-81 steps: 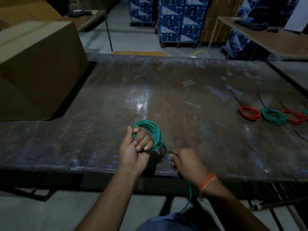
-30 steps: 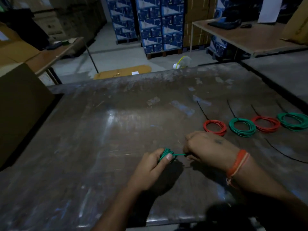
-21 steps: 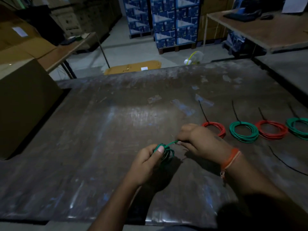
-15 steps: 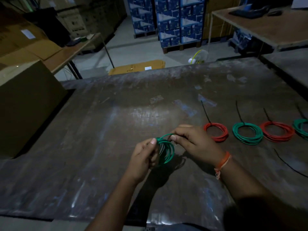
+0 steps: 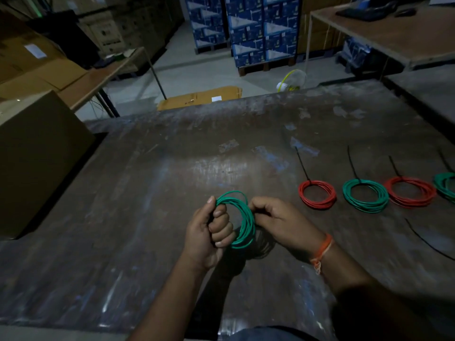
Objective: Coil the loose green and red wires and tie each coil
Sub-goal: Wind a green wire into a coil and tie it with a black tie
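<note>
— Hands, what have yours got?
— Your left hand (image 5: 209, 232) grips the green coil (image 5: 242, 219) above the table (image 5: 147, 193); your right hand (image 5: 278, 223) pinches its far side.

Single head-worn wide-angle view, looking forward and down over a dark metal worktable (image 5: 152, 217). Near field: both forearms enter from the bottom edge; left hand (image 5: 209, 232) and right hand (image 5: 280, 222) sit just below frame centre, close to the lens. Mid field: tied wire coils (image 5: 365, 195) lie at right, one cut off by the frame edge. Far field: stacked blue cartons (image 5: 258, 30) top centre, cardboard box (image 5: 37, 156) at left. Lens distortion bows the table's edges. No 2nd view, so no shared area.
</note>
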Demonstrator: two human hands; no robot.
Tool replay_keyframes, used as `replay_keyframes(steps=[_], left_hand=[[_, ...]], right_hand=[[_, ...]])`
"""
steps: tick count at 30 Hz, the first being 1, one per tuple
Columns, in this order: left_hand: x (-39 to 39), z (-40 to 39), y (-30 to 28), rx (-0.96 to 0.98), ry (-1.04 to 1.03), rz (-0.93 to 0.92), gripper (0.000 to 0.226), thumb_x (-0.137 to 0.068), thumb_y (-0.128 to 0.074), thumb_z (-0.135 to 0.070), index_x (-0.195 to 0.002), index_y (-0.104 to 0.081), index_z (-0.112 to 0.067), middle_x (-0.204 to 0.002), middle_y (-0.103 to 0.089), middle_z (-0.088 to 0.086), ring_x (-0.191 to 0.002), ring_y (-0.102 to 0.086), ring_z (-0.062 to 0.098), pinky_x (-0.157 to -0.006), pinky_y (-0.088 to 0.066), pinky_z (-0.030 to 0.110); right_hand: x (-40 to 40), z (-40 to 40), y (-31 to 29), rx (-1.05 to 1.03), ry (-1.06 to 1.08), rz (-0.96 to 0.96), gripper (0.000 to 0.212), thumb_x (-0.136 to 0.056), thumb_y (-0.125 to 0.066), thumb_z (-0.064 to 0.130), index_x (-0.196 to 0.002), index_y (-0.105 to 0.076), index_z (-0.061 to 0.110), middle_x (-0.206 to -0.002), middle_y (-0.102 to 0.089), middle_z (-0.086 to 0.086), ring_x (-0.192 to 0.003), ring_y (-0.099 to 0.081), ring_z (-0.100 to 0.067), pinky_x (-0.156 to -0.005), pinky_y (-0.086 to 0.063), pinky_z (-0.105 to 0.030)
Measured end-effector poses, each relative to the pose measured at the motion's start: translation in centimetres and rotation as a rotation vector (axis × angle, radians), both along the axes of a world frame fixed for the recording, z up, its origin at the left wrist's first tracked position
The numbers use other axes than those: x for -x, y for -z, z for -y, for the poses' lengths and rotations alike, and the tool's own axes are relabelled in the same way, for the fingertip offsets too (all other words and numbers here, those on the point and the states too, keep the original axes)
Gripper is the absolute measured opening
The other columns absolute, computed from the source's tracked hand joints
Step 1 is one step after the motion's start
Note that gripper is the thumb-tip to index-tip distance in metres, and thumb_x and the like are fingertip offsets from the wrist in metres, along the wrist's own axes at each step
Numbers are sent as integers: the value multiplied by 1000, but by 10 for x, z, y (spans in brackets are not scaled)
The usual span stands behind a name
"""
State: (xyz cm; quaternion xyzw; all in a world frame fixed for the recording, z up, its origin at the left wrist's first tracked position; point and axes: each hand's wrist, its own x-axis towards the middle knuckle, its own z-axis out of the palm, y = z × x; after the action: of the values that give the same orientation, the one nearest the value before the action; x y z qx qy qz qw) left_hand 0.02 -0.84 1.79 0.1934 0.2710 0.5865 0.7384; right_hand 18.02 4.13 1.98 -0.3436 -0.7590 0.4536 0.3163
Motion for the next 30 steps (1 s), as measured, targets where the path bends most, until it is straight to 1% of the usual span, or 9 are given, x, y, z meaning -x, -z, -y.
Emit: replay_keyframes(steps=[3, 6, 8, 12, 18, 22, 25, 27, 30], left_hand=[[-5, -2, -5, 43, -31, -48, 41, -99, -37, -36, -65, -48, -16, -48, -11, -9, -37, -5, 7, -34, -11, 15], [-11, -3, -7, 56, -32, -108, 36, -97, -40, -35, -66, -45, -17, -43, -18, -11, -37, -4, 7, -35, -9, 15], [-15, -3, -7, 56, -40, -153, 33, -96, -42, -35, -68, -42, -17, -41, -23, -11, -37, -4, 7, -35, -9, 14], [-20, -4, -4, 47, -60, -231, 32, -94, -45, -35, -67, -42, -17, -42, -21, -11, -31, -14, 1, -33, -12, 13], [-25, -2, 2, 82, -63, -219, 31, -90, -51, -34, -64, -43, -18, -41, -20, -10, -29, -17, 0, -31, -14, 11], [-28, -4, 6, 118, -50, -142, 32, -92, -49, -33, -64, -42, -18, -39, -21, -11, -28, -18, 0, -30, -15, 11], [-26, -6, 11, 142, -40, -111, 32, -92, -48, -32, -64, -42, -18, -40, -21, -11, -27, -19, 0, -29, -15, 12], [-27, -8, 15, 178, -43, -160, 33, -95, -48, -32, -66, -42, -18, -41, -21, -10, -28, -19, 0, -29, -16, 13], [-34, -13, 21, 221, -127, -411, 36, -104, -46, -28, -70, -45, -16, -43, -24, -9, -31, -19, 1, -31, -16, 13]], right_hand=[[-1, 4, 1, -225, 162, 83, 14, -86, -51, 12, -74, -58, 12, -71, -55, -1, -71, -55, -13, -67, -46, -44], [0, 15, -4, -358, 437, -6, 18, -96, -54, 27, -103, -65, 14, -96, -60, 4, -89, -57, -9, -76, -48, -25], [2, 22, -6, -373, 423, 5, 36, -100, -52, 34, -128, -62, 13, -110, -59, 2, -100, -57, -10, -83, -47, -21], [7, 29, 4, -446, 388, 123, 36, -100, -53, 29, -129, -68, 14, -95, -56, 1, -89, -52, -13, -76, -41, -25], [1, 30, 3, -356, 398, 47, 20, -92, -68, 21, -109, -78, 20, -81, -57, 4, -69, -56, -7, -62, -46, -27], [5, 30, 8, -298, 420, 29, 22, -97, -59, 26, -104, -78, 18, -84, -65, 7, -75, -62, -7, -67, -48, -27], [14, 38, 18, -192, 431, 42, 26, -104, -50, 21, -117, -72, 18, -90, -72, 3, -81, -66, -12, -71, -49, -30], [20, 42, 26, -85, 476, 43, 27, -106, -46, 21, -122, -67, 24, -92, -69, 7, -81, -64, -7, -70, -46, -20], [26, 44, 41, 61, 574, 0, 27, -107, -43, 22, -119, -67, 26, -79, -62, 14, -71, -59, 1, -63, -41, -15]])
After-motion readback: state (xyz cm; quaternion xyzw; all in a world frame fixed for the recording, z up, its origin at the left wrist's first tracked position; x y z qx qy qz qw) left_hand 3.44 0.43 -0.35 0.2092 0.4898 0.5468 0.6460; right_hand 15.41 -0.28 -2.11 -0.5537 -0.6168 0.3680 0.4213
